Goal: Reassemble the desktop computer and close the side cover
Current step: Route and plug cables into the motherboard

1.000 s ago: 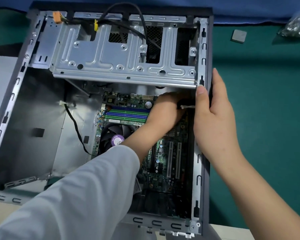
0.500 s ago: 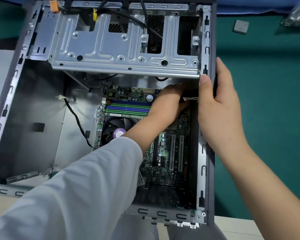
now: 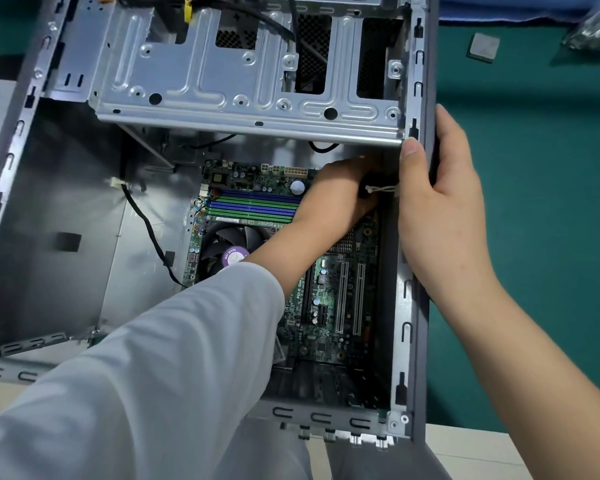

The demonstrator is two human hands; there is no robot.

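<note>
While the left hand (image 3: 333, 199) is reaching deep into the open computer case (image 3: 425, 237), its fingers are curling around a black cable bundle (image 3: 369, 190) bound with a white tie, just under the drive cage (image 3: 243, 81). The right hand (image 3: 440, 202) is gripping the case's right wall, thumb lying on the inner metal rim and fingers wrapping around the outside. Below the left wrist, the motherboard (image 3: 329, 299) is lying flat in the case, with the cooler fan (image 3: 226, 251) partly hidden by the pale sleeve (image 3: 146, 375). The case is lying side-up on a green mat (image 3: 534, 202), which is covering a pale tabletop (image 3: 471, 452). A small grey square chip (image 3: 483, 46) and a crumpled clear bag (image 3: 596, 27) are resting on the mat, well apart from the case.
</note>
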